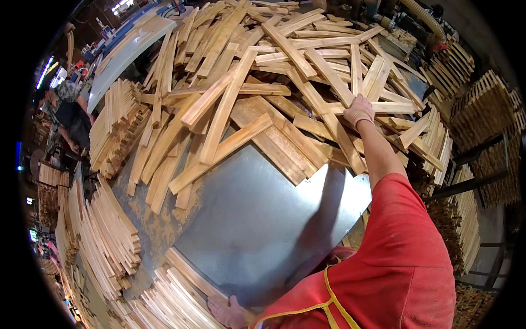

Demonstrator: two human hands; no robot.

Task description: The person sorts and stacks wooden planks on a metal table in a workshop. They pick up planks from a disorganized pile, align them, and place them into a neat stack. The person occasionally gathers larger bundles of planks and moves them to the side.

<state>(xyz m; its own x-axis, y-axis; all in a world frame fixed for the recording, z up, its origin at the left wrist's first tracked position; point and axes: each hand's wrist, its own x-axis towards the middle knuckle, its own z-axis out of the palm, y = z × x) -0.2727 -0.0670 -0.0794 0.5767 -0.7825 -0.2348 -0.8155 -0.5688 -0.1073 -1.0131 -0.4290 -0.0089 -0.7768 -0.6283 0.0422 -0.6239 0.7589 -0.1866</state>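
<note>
A large heap of loose wooden slats [223, 112] covers the far half of a metal-topped table [257, 219]. My right arm stretches out to the heap's right side. There my gloved right hand [360, 111] is closed on the near end of a wooden slat [331, 77], among several crossing ones; its fingertips are partly hidden. Low in the view, my gloved left hand [227, 312] is closed about the near end of another slat [194, 274]. This slat lies along the edge of a row of stacked slats [170, 299].
More slat stacks stand at the left [109, 236] and far left [118, 120]. Racks of stacked wood [482, 109] line the right side, near a ribbed hose [424, 19]. Sawdust [156, 227] lies on the table. Another person [68, 109] stands at the far left.
</note>
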